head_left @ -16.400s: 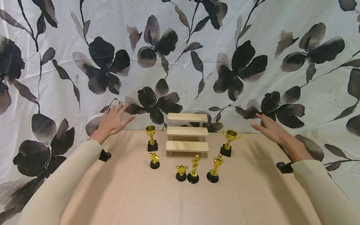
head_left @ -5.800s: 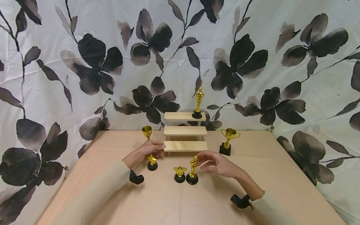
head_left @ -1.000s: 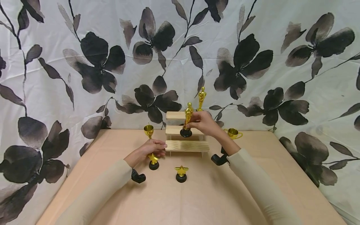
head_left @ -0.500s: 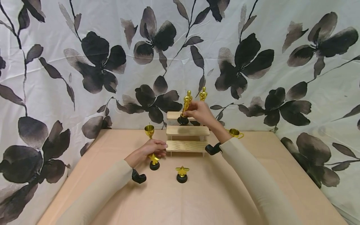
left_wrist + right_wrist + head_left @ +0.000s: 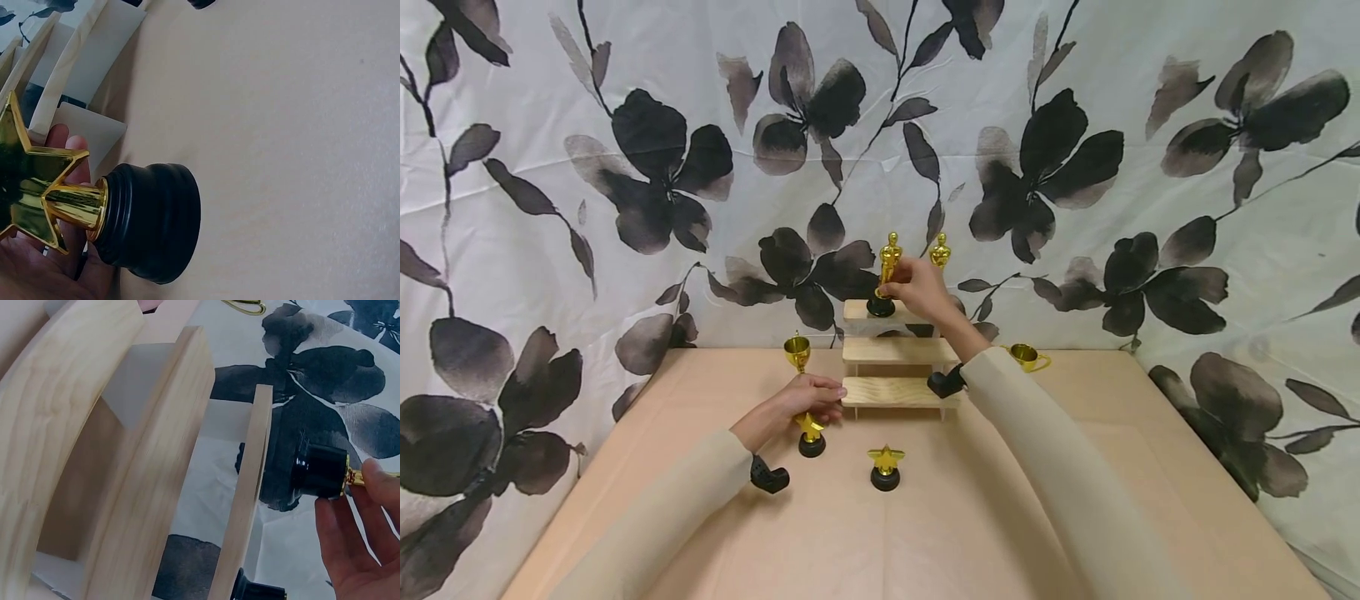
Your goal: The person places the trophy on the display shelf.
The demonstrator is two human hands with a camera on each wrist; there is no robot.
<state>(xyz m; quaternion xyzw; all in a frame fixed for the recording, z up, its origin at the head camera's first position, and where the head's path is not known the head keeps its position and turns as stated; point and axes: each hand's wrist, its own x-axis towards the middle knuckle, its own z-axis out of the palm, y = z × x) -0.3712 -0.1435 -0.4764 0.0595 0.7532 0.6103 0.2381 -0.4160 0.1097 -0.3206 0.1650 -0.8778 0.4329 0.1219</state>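
Behind the surface (image 5: 820, 533) hangs a white cloth (image 5: 955, 100) with dark flowers. Close to it stands a three-step wooden stand (image 5: 895, 351). The left hand (image 5: 805, 398) rests its fingers at the left end of the lowest step; whether they pinch it cannot be told. The right hand (image 5: 917, 286) pinches a gold statuette (image 5: 891, 258), slightly tilted, just above the left part of the top step. One gold cup (image 5: 797, 354) stands partly behind the left hand, another cup (image 5: 1025, 357) partly behind the right sleeve (image 5: 1030, 417). A second statuette (image 5: 940, 252) stands farther right on the top step. Smallest are two star trophies, a left star (image 5: 811, 437) beside the left hand and a front star (image 5: 885, 467) before the stand.

Lowering the statuette well probably means straightening it, landing its base flat and wholly on the narrow step, then loosening the pinch only once it sits firm, while light left-hand contact steadies the stand.
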